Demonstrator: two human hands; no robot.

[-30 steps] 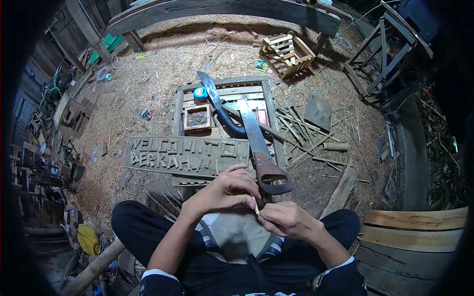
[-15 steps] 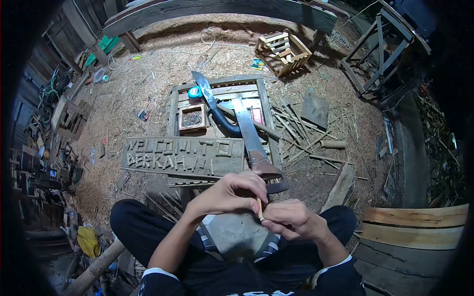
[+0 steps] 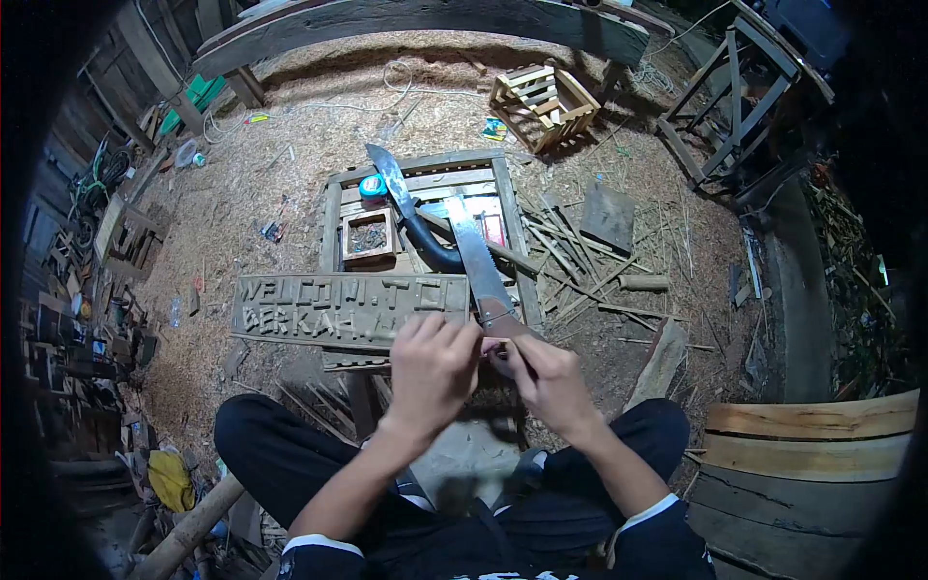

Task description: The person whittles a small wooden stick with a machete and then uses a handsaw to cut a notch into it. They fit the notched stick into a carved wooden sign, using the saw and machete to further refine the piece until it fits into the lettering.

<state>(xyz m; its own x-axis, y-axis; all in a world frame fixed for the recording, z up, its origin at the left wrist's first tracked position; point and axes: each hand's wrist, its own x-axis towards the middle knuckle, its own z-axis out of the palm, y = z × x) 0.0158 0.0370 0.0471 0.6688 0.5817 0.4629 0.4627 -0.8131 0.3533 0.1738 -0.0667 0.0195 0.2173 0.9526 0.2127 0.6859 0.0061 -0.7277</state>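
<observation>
Both hands meet over the near edge of a low slatted table (image 3: 334,227). My left hand (image 3: 433,372) is closed, its fingertips at one end of a small thin wooden piece (image 3: 500,339). Closed round the other end is my right hand (image 3: 543,379). Beyond them lie a saw (image 3: 476,253) with a brown handle and a machete (image 3: 391,179) with a black handle. To the left, a board (image 3: 290,314) bears raised wooden letters. A small wooden box (image 3: 369,238) of tiny pieces and a blue tape measure (image 3: 373,187) rest on the slats.
A slatted wooden crate (image 3: 546,108) stands at the back. Thin sticks (image 3: 580,246) and a flat wood piece (image 3: 608,215) lie right of the table. Planks (image 3: 812,454) are at the lower right, a yellow cloth (image 3: 171,479) at the lower left.
Both hands have moved forward, away from the body and towards the saw handle, with the small piece between them. The view has shifted slightly.
</observation>
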